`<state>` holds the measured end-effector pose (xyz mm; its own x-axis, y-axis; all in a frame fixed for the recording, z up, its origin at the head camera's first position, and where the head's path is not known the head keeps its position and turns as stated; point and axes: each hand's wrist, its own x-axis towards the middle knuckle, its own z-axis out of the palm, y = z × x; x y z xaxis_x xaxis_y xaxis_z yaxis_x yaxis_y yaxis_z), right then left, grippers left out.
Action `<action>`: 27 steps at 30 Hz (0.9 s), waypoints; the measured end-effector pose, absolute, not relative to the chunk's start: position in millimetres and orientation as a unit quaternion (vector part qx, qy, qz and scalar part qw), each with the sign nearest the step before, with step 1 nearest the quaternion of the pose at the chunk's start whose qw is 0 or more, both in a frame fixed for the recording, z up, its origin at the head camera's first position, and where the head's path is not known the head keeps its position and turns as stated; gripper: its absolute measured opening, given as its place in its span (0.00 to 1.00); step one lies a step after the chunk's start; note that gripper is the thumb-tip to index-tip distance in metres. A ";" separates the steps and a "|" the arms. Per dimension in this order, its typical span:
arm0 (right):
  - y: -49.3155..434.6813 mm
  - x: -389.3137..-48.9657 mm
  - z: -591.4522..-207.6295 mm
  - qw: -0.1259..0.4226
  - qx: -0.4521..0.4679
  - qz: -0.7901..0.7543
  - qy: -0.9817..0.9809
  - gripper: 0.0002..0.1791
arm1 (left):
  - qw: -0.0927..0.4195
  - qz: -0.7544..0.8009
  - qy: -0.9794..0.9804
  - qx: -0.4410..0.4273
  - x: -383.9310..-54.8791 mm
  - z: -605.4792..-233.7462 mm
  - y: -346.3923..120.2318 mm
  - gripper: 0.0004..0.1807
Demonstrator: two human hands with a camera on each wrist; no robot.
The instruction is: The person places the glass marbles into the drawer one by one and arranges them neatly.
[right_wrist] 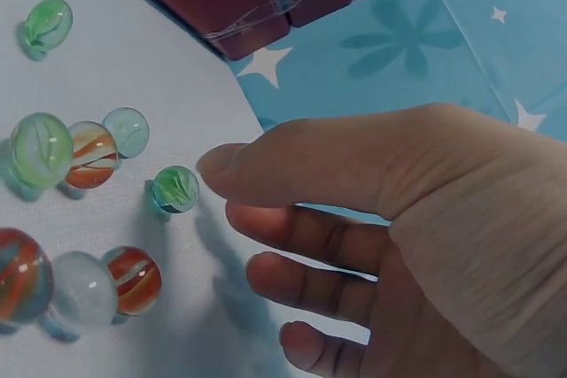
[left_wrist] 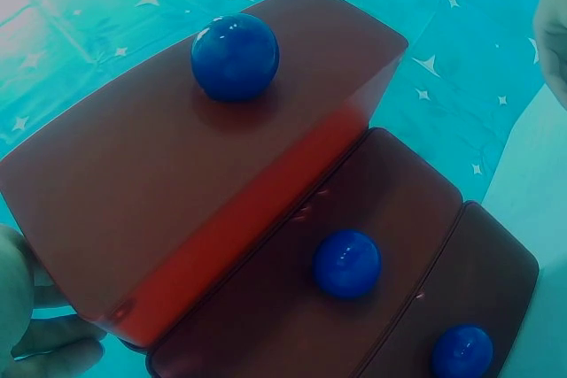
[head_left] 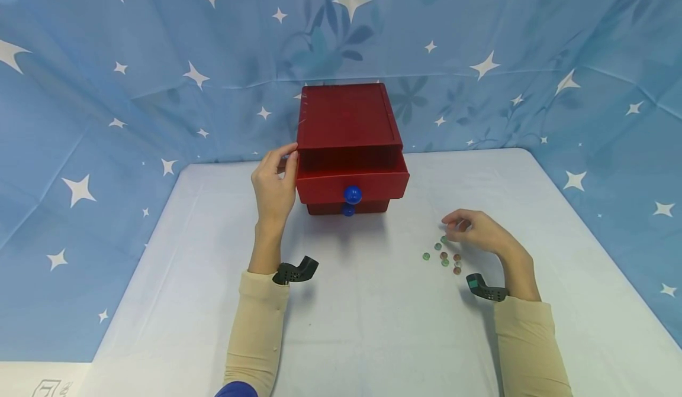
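Observation:
A dark red cabinet [head_left: 343,116] with blue ball knobs stands at the back of the white table. Its top drawer [head_left: 330,187] is pulled out, and the inside that shows is bare; the two lower drawers are closed in the left wrist view. My left hand [head_left: 273,190] touches the cabinet's left side near the drawer, its fingertips [left_wrist: 66,358] against that side. To the right, my right hand [head_left: 482,232] hovers over the table, fingers loosely bent and holding nothing. Just off its thumb tip lies a green-swirled glass marble [right_wrist: 176,189].
Several more glass marbles lie loose left of my right hand: a green one [right_wrist: 42,150], an orange-striped one [right_wrist: 135,281], a clear one [right_wrist: 83,289]. A blue star-patterned cloth [head_left: 229,77] hangs behind the table [head_left: 351,326].

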<state>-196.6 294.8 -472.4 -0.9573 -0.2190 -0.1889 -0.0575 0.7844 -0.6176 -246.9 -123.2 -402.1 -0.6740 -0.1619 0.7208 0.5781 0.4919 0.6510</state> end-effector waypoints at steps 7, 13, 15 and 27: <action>294.3 -197.2 -474.6 0.146 -0.071 -0.318 0.934 0.19 | 0.383 -0.487 -0.773 -0.132 -247.2 -402.6 -122.8 0.13; 293.8 -197.6 -476.1 0.159 -0.075 -0.313 0.933 0.19 | 0.382 -0.482 -0.777 -0.136 -246.6 -402.4 -123.5 0.14; 293.4 -197.6 -476.3 0.163 -0.076 -0.314 0.932 0.19 | 0.383 -0.479 -0.778 -0.138 -246.8 -402.4 -123.7 0.14; 293.7 -198.9 -478.4 0.177 -0.071 -0.316 0.930 0.18 | 0.390 -0.479 -0.774 -0.140 -248.4 -403.1 -123.2 0.13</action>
